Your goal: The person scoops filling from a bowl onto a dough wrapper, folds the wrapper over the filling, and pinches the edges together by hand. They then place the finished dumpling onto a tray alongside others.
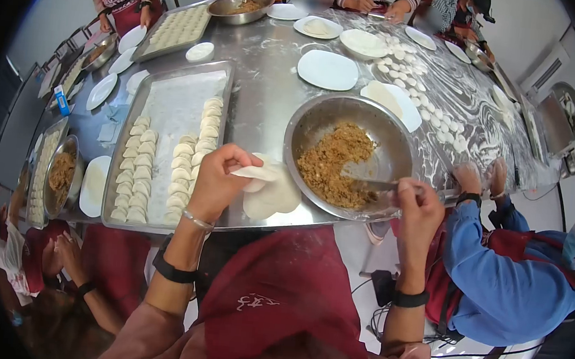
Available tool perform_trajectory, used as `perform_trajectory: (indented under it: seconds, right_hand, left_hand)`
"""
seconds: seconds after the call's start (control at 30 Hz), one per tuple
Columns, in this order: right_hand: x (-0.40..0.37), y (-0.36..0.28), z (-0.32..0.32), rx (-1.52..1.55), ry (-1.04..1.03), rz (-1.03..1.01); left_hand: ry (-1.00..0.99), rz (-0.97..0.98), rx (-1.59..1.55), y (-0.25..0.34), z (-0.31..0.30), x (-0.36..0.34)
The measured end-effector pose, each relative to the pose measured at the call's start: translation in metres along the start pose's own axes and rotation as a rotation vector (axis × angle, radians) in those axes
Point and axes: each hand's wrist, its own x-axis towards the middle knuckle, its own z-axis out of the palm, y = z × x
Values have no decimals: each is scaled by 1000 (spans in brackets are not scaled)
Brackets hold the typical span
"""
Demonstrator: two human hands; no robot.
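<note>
My left hand (218, 179) pinches a round dumpling wrapper (259, 172) between thumb and fingers, above more flat wrappers (270, 204) at the table's near edge. Fingers closed, my right hand (420, 206) grips a flat metal utensil (377, 185); its far end is in the brown minced filling (327, 157), so its shape is hidden. A wide steel mixing bowl (400, 138) holds that filling, right of the wrappers. On the left lies a metal tray (180, 91) with rows of folded dumplings (141, 173).
White plates (328, 70) and many dough pieces (436, 117) lie on the floured steel table (263, 61). Farther off are another dumpling tray (175, 31) and filling bowl (239, 18). A co-worker in blue sleeves (509, 264) sits close on my right; others stand around the table.
</note>
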Motion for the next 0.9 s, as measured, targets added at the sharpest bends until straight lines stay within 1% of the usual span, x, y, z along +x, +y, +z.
perform_trajectory:
  seconds: [0.03, 0.07, 0.13, 0.2, 0.23, 0.27, 0.33, 0.4, 0.53, 0.67, 0.8, 0.87, 0.9]
  right_hand:
    - [8, 4, 1, 58, 58, 19]
    - [17, 9, 2, 118, 118, 37]
    - [32, 29, 9, 70, 142, 36]
    - [43, 38, 17, 130, 125, 39]
    - [44, 40, 21, 218, 101, 67]
    - [46, 39, 26, 219, 99, 63]
    - [47, 37, 37, 325, 68, 28]
    - [50, 37, 45, 328, 61, 30]
    - [51, 40, 53, 242, 1, 17]
    - [49, 43, 51, 151, -32, 15]
    - [44, 43, 48, 172, -31, 37]
    - [41, 41, 47, 257, -45, 122]
    - [39, 38, 46, 257, -47, 121]
  left_hand:
    - [-41, -122, -83, 10, -1, -3]
    - [-47, -122, -80, 8, 0, -4]
    - [-29, -193, -400, 0, 1, -8]
    - [-46, -190, -381, -4, 7, -14]
    - [-35, -249, -504, -4, 15, -18]
    - [-21, -305, -628, -4, 19, -21]
    - [-31, -328, -672, -15, 21, -26]
    - [-10, -404, -779, -21, 26, -29]
    - [-49, -411, -856, -29, 30, -30]
    - [-35, -416, -885, -30, 38, -29]
    - [-30, -421, -891, -31, 44, -28]
    - [-27, -419, -888, -33, 45, -28]
    - [-21, -419, -892, -34, 45, -28]
